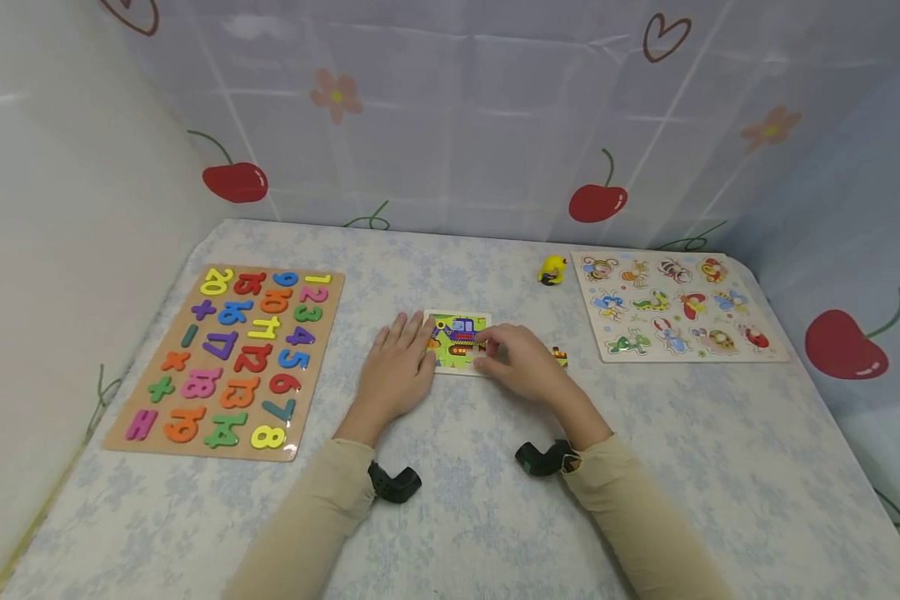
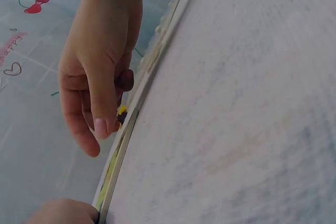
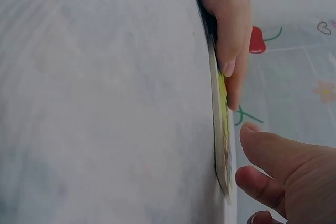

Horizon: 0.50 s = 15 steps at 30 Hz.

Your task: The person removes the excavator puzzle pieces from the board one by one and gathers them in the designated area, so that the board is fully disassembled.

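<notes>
A small square jigsaw puzzle (image 1: 461, 360) with a purple and orange digger on green lies in a pale frame at the middle of the table. My left hand (image 1: 396, 367) rests with straight fingers at its left side, fingertips over the frame's edge. My right hand (image 1: 525, 362) hovers at the right side, fingers loosely bent, with thumb and forefinger apart over the puzzle's edge. In the right wrist view the gap between that thumb (image 3: 257, 137) and forefinger holds nothing. Just behind the right hand lies a small yellow and red piece (image 1: 560, 357), partly hidden.
A number board (image 1: 315, 425) with coloured numerals and signs lies at the left. At the back right is an insect peg board (image 1: 690, 357), with a small yellow toy figure (image 1: 552, 270) beside it. Printed curtains (image 1: 450, 125) stand around the table.
</notes>
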Tool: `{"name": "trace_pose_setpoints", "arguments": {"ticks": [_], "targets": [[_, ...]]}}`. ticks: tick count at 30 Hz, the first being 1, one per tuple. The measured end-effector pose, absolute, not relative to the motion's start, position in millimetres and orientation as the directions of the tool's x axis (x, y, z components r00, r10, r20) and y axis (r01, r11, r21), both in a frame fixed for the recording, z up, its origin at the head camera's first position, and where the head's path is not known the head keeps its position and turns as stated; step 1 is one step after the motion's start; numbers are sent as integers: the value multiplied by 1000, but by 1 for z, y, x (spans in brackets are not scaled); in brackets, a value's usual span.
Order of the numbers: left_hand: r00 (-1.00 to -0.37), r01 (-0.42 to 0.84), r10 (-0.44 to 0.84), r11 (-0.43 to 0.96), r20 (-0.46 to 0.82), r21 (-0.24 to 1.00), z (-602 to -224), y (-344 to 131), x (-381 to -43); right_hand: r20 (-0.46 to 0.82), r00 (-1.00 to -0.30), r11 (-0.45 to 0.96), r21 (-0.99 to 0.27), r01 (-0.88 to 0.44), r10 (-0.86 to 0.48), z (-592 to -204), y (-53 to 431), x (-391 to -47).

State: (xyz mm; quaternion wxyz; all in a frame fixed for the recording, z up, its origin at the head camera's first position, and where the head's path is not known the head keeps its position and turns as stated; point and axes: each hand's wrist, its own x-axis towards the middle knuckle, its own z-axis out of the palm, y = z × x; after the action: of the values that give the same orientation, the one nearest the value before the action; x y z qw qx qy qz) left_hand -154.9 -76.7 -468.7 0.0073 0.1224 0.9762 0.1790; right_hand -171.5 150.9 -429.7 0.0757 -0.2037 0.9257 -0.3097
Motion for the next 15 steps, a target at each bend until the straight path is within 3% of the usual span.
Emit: {"name": "trace_pose_setpoints", "arguments": {"ticks": [15], "targets": [[-966, 253, 252, 907, 48, 337, -470, -77, -153, -35, -908, 781, -523, -340, -418, -437, 129, -170]]}}
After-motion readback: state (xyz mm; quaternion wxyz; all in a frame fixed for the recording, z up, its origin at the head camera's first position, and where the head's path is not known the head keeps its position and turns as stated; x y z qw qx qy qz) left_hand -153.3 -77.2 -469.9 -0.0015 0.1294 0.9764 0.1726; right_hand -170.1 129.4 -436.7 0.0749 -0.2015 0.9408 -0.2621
